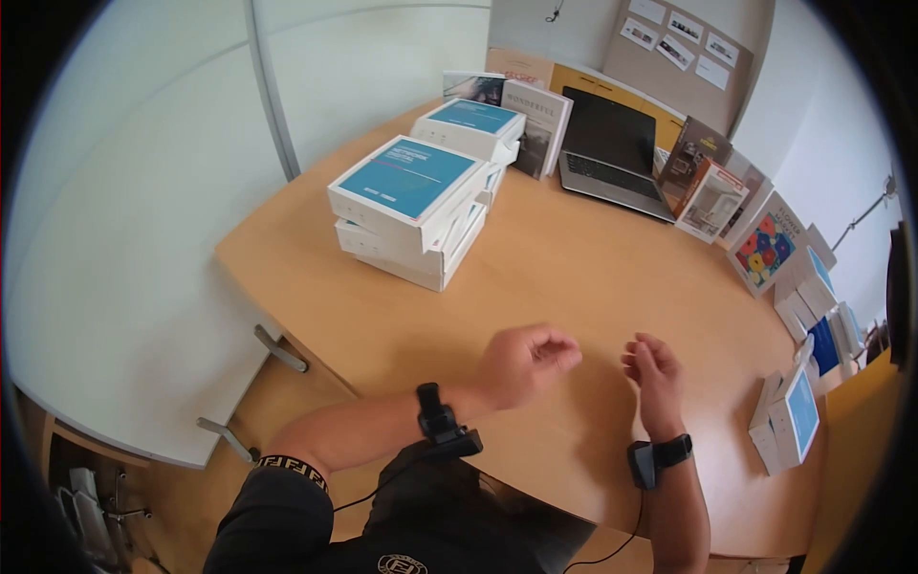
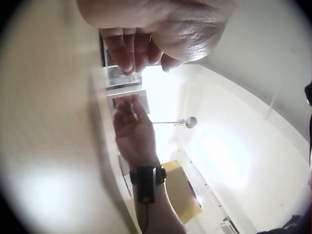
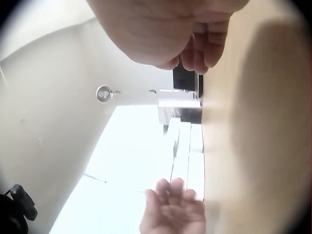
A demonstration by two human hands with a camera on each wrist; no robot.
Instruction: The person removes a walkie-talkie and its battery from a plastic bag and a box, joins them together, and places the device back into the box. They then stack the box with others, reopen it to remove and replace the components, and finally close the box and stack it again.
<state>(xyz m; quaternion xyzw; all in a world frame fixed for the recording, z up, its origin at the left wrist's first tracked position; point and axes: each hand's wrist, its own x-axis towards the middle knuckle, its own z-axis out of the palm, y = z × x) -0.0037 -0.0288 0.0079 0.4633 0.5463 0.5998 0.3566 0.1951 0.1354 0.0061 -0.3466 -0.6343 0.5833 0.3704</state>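
Note:
Both hands are over the front part of the wooden table [image 1: 574,277], palms roughly facing each other with a gap between them. My left hand [image 1: 526,365] has its fingers loosely bent and holds nothing; it also shows at the top of the left wrist view [image 2: 161,29]. My right hand [image 1: 657,378] is likewise loosely bent and empty, seen too in the left wrist view [image 2: 134,134]. White boxes with blue labels [image 1: 411,180] are stacked beyond the left hand. Another group of such boxes [image 1: 796,421] stands right of the right hand.
An open laptop [image 1: 612,143] stands at the back, with upright books [image 1: 537,124] on its left and more books [image 1: 710,199] on its right. A flower-covered book [image 1: 765,251] and further boxes [image 1: 808,292] line the right edge. Cables hang from both wrist cameras.

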